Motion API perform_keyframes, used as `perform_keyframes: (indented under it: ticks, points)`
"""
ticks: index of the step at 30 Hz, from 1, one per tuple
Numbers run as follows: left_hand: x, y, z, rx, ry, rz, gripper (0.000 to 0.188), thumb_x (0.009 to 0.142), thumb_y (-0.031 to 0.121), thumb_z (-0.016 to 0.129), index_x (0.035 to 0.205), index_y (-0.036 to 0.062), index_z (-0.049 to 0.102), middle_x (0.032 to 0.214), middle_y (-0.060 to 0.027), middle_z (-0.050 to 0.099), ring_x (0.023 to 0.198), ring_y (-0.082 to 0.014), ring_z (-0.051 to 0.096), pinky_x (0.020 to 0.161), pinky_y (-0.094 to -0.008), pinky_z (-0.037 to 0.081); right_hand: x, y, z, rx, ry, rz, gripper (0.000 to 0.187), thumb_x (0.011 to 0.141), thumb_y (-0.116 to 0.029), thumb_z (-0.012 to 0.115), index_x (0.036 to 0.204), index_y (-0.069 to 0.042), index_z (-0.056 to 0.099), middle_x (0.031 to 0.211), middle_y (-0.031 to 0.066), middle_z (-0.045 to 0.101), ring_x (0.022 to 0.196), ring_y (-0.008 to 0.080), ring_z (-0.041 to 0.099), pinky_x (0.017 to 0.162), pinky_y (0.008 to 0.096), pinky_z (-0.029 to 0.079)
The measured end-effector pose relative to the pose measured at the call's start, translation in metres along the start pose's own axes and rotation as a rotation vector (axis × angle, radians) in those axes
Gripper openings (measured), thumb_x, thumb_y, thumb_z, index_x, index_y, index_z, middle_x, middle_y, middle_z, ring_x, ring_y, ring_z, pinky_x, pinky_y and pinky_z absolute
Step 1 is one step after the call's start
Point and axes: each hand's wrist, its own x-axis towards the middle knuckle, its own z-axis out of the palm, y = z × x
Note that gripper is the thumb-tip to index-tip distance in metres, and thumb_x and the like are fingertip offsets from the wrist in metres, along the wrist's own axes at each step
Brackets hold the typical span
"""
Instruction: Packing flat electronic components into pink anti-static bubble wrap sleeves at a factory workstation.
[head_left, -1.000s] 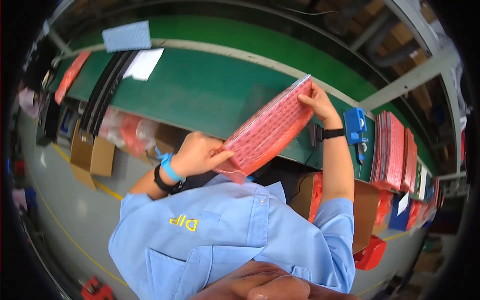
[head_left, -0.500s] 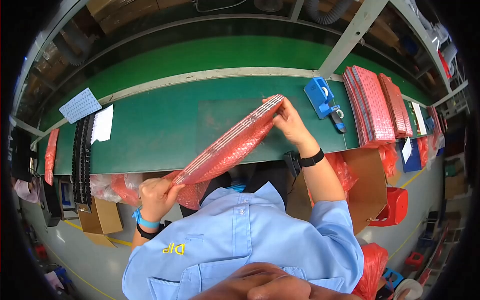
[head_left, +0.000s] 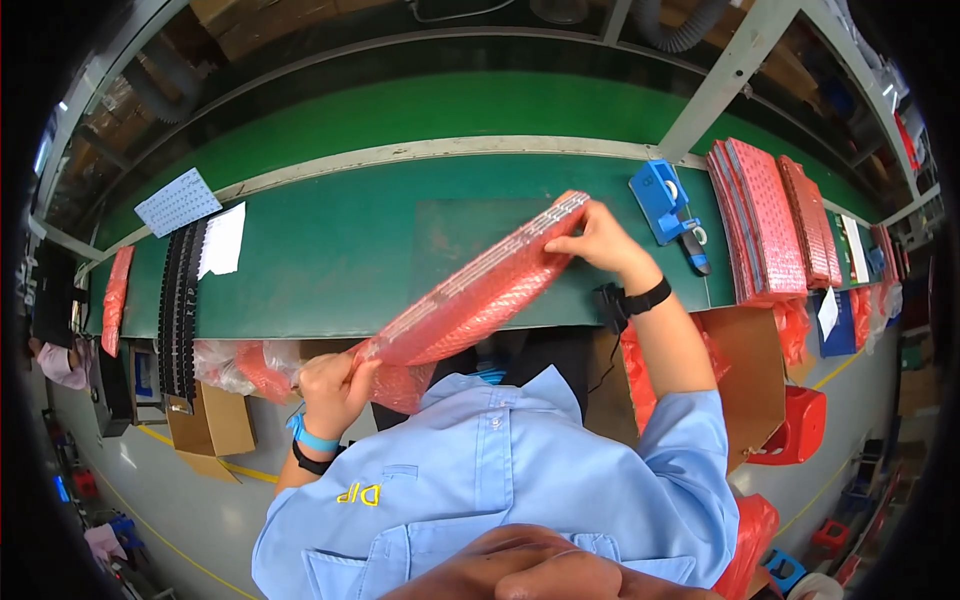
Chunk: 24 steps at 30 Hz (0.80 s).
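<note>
Between my hands, above the front edge of the green bench, is a long red bubble-wrap bag (head_left: 490, 305). It slants up from lower left to upper right. Several thin pale layers show along its upper edge, and I cannot make out exactly what they are. My left hand (head_left: 335, 385) is closed on the bag's lower left corner. Its upper right end is in my right hand (head_left: 602, 240), with the thumb over the near face and the other fingers mostly hidden behind it. Loose bubble wrap hangs below near my left hand.
A blue tape dispenser (head_left: 658, 200) stands on the bench (head_left: 300, 260) to the right. Beyond it are stacked red bubble-wrap packs (head_left: 760, 220). Black slotted strips (head_left: 180, 310), white paper (head_left: 223, 242) and a blue card (head_left: 178, 203) lie left. An open cardboard box (head_left: 745, 375) sits below right.
The bag has turned slightly, so its layered edge looks narrower. My right thumb now lies farther over its near face. The whole view has shifted a little.
</note>
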Motion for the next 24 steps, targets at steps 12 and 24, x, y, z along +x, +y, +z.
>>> perform_keyframes:
  ticks: [12,24]
  points:
    - [0.0,-0.014,0.093,-0.927,-0.445,-0.617,0.018,0.087,0.015,0.075,0.097,0.0002,0.072,0.076,-0.0007,0.068,0.071,-0.005,0.059,0.064,-0.0241,0.049,0.162,-0.023,-0.06,-0.612,-0.051,0.257,0.061,0.074,-0.016,0.084,0.126,0.0,0.057,0.117,0.0142,0.063,0.105,0.0246,0.061,0.094,0.035,0.049]
    - [-0.052,-0.065,0.071,-0.365,-0.73,-0.412,0.021,0.086,0.021,0.076,0.096,0.002,0.075,0.091,-0.0064,0.075,0.077,-0.01,0.067,0.073,-0.0279,0.054,0.019,-0.045,0.096,-1.03,0.005,-0.278,0.057,0.072,-0.033,0.079,0.115,-0.001,0.062,0.124,0.0239,0.056,0.112,0.043,0.055,0.094,0.049,0.047]
